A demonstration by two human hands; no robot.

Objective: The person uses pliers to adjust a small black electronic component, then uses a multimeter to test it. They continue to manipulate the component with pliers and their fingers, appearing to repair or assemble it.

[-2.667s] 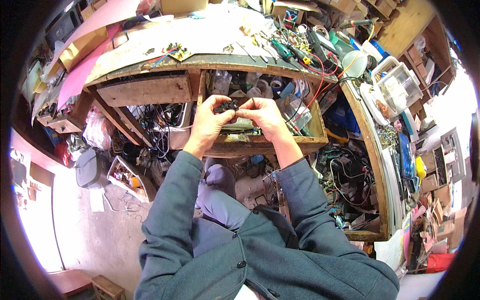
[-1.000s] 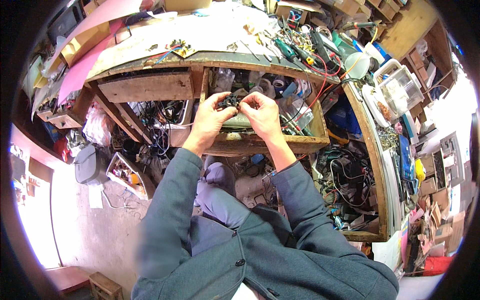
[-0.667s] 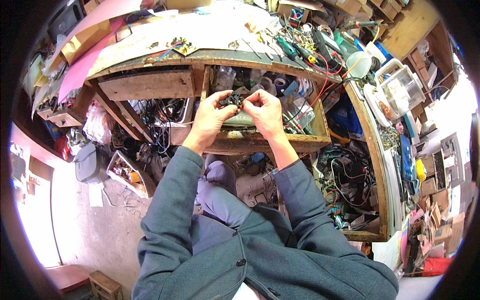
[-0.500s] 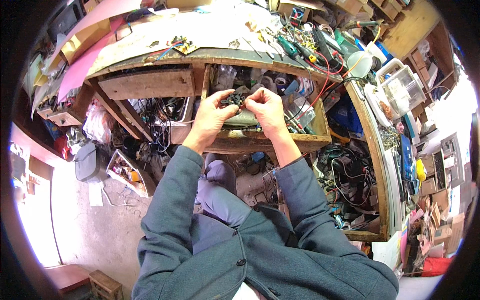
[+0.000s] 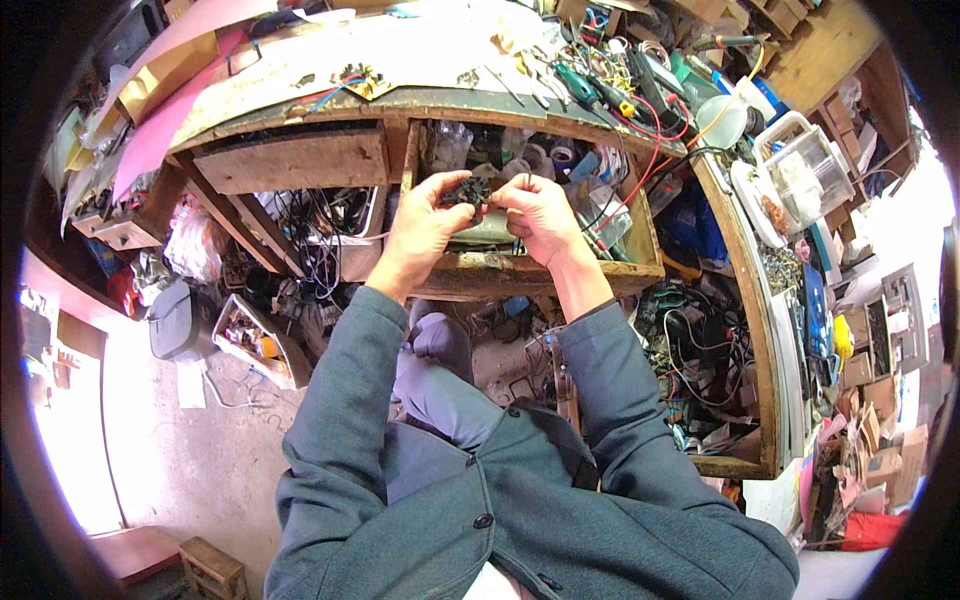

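Between the thumb and fingers of my left hand (image 5: 425, 225) is a small dark bundle (image 5: 467, 191), apparently black cable or small black parts; its exact kind is too small to make out. My right hand (image 5: 540, 215) is closed in a pinch at the bundle's right edge, and what its fingertips hold is hidden. Both hands are over a pulled-out wooden drawer (image 5: 580, 277) filled with plastic bags, tape rolls and small parts.
Above the drawer runs a cluttered workbench (image 5: 430, 104) with a small circuit board with wires (image 5: 355, 83) and a green-handled screwdriver (image 5: 577, 86). A clear plastic container (image 5: 815, 185) stands at right. Tangled cables (image 5: 700, 350) fill the compartment below. A grey bin (image 5: 178, 322) is at left.
My right hand has shifted slightly right and its fingers have turned a little. My left hand keeps the dark bundle in nearly the same place.
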